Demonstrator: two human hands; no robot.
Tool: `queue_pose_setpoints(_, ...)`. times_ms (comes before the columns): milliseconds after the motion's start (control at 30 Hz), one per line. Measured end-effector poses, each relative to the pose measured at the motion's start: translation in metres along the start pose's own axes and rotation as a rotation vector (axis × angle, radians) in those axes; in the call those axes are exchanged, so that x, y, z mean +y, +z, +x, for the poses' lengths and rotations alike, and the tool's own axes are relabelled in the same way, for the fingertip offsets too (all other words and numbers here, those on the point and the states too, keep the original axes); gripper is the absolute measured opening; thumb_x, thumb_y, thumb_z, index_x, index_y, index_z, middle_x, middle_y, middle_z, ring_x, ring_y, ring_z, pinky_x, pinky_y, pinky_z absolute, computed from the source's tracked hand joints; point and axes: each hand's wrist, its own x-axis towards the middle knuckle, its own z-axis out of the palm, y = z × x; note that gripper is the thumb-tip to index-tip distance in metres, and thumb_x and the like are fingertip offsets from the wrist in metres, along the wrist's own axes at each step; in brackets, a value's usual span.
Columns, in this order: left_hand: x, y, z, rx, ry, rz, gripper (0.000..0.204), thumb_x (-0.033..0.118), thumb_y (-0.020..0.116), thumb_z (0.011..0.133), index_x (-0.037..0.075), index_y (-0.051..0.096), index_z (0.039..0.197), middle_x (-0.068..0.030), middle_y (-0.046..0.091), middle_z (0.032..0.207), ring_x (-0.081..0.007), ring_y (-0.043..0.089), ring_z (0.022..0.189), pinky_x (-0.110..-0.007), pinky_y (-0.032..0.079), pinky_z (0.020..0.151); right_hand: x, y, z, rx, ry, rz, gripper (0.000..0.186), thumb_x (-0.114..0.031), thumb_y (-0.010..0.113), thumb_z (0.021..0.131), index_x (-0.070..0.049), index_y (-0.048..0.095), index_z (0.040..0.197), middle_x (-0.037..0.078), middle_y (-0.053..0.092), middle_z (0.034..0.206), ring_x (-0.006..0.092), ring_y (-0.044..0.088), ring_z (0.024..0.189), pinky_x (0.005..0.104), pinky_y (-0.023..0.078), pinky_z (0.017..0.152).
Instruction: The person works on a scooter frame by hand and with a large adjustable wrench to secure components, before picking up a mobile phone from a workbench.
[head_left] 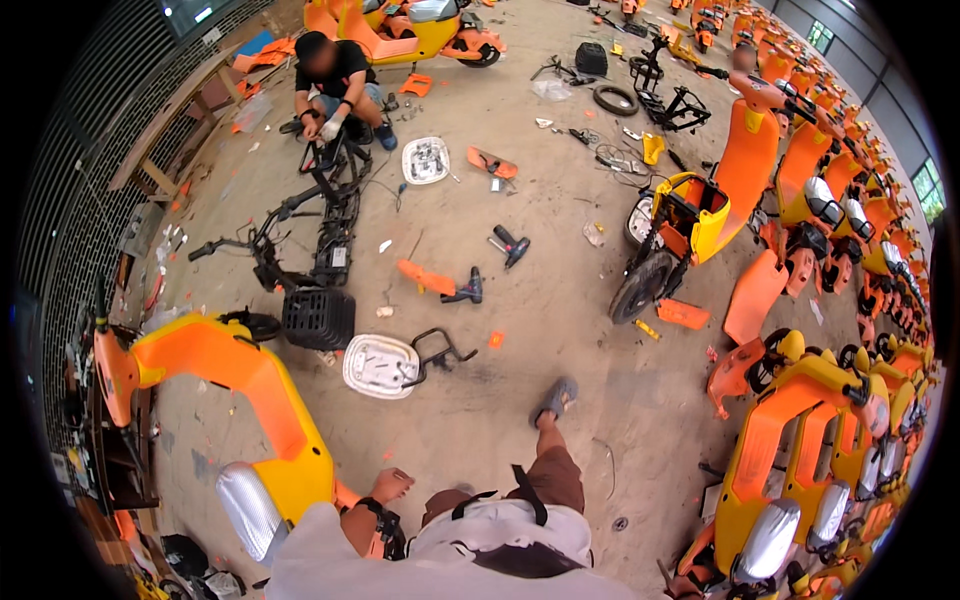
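My left hand hangs low beside my left thigh, its fingers loosely apart with nothing in them. A dark band wraps that forearm. Nearest to the hand is a yellow and orange scooter with a silver-covered seat, just to its left. Whether my arm touches the scooter I cannot tell. My right hand is out of view. On the floor ahead lie a white tray of small parts, a black tubular rack and two cordless drills, one beside an orange panel.
A co-worker squats far left at a stripped black scooter frame. A black crate lies at its near end. Another scooter stands right with loose panels; rows of scooters line the right side. A loose tyre lies far off.
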Motion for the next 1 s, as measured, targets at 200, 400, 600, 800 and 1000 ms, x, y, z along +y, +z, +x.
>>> queue_pose_setpoints(200,0.173,-0.009,0.078,0.050,-0.029,0.133,0.030,0.027,0.074,0.072,-0.002,0.067,0.080,-0.0076,0.064,0.065,-0.0130,0.057,0.051,-0.027,0.048,0.047,-0.163,-0.127,0.067,-0.085,0.045,0.050,0.019,-0.022,0.062,0.082,-0.003,0.057,0.080,0.011,0.064,0.079,0.0253,0.057,0.059,0.0481,0.046,0.050)
queue_pose_setpoints(400,0.376,0.028,0.174,0.026,-0.008,0.159,0.033,0.031,0.074,0.071,0.000,0.069,0.079,-0.0080,0.065,0.063,-0.0136,0.057,0.050,-0.028,0.048,0.047,-0.361,-0.231,0.106,-0.069,0.063,-0.125,0.011,-0.014,0.054,0.085,-0.003,0.058,0.084,0.010,0.062,0.074,0.0236,0.057,0.057,0.0415,0.046,0.050)
queue_pose_setpoints(600,0.530,0.035,0.314,0.019,-0.121,0.225,0.030,0.029,0.071,0.070,0.000,0.068,0.068,-0.0089,0.064,0.060,-0.0137,0.057,0.048,-0.030,0.047,0.046,-0.591,-0.292,0.098,-0.045,0.040,-0.190,0.014,-0.015,0.053,0.086,-0.003,0.059,0.084,0.010,0.063,0.074,0.0238,0.058,0.058,0.0412,0.047,0.051)
queue_pose_setpoints(800,0.756,0.007,0.409,0.061,-0.093,0.010,0.033,0.032,0.072,0.072,0.001,0.063,0.065,-0.0051,0.059,0.056,-0.0133,0.054,0.046,-0.028,0.045,0.044,-0.783,-0.315,0.097,-0.070,0.090,-0.139,0.017,-0.017,0.053,0.086,-0.002,0.060,0.084,0.011,0.063,0.074,0.0240,0.059,0.059,0.0409,0.047,0.053)
queue_pose_setpoints(1000,0.990,-0.035,0.505,0.039,-0.071,0.187,0.037,0.037,0.070,0.074,0.000,0.064,0.069,-0.0066,0.061,0.060,-0.0130,0.055,0.049,-0.027,0.045,0.047,-0.982,-0.343,0.113,-0.089,0.061,-0.058,0.019,-0.018,0.052,0.086,-0.001,0.061,0.084,0.011,0.064,0.074,0.0242,0.060,0.060,0.0406,0.047,0.054)
